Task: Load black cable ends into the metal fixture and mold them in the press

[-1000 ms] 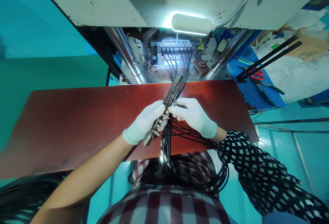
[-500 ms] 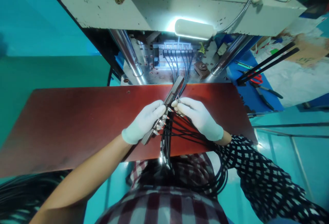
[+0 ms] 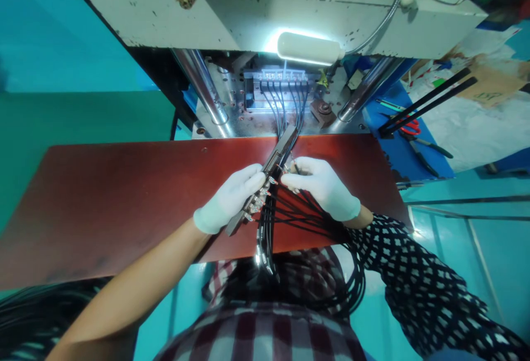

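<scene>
My left hand (image 3: 231, 196), in a white glove, is closed around a long grey metal bar (image 3: 284, 143) that slants over the reddish-brown board. Small metal cable connectors (image 3: 255, 203) sit in a row along the bar's right side, below the left fingertips. My right hand (image 3: 326, 189), gloved too, has its fingers pinched beside the bar's middle on a black cable near its end; the tip is partly hidden by the fingers. Several black cables (image 3: 302, 217) run from the connectors under the right hand. Another cable bundle (image 3: 268, 228) passes beneath the bar toward my lap.
Behind the reddish-brown board (image 3: 124, 201) stands a press with two steel posts (image 3: 202, 88) and a lit lamp (image 3: 308, 47). Cables run into its metal fixture (image 3: 275, 101). At right, pliers (image 3: 422, 154) lie on a blue surface, with two black rods (image 3: 430, 101) above.
My right hand has drawn slightly right, away from the bar, and its fingers have shifted. My left hand and the bar look nearly still.
</scene>
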{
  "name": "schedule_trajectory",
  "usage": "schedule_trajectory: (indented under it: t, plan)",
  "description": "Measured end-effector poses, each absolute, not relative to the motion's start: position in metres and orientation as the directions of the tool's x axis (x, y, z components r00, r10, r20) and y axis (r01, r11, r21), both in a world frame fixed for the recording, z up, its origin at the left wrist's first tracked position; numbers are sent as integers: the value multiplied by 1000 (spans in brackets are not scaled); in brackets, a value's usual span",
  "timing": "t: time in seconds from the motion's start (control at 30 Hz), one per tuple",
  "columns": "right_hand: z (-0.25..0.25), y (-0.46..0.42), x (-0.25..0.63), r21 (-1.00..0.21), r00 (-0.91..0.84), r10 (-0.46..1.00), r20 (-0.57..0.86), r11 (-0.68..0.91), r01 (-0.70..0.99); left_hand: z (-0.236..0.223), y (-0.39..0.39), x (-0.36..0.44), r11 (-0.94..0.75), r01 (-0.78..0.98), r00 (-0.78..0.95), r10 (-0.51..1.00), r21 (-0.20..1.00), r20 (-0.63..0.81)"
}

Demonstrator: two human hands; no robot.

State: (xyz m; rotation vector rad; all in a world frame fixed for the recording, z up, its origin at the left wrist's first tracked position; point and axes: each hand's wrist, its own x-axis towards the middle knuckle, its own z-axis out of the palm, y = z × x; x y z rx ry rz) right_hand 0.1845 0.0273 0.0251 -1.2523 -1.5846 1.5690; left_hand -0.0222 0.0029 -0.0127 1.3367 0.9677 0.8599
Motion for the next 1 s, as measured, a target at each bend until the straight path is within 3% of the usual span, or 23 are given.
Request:
schedule_trajectory:
  t: [0.27, 0.53, 0.83, 1.0]
  plan:
    - [26, 27, 178, -967, -279, 936, -214, -161, 200, -15, 3, -23, 123, -13, 360, 927, 992, -110]
    - [28, 28, 174, -957, -347, 904, -249, -173, 234, -17, 2, -21, 106, -32, 373, 924, 994, -87]
    - [20, 26, 170, -957, -333, 917, -220, -138, 254, -17, -3, -20, 2, 248, 309, 948, 969, -81]
    - [17, 27, 184, -966, -429, 892, -144, -32, 257, -11, -1, -20, 52, 194, 343, 932, 980, -118]
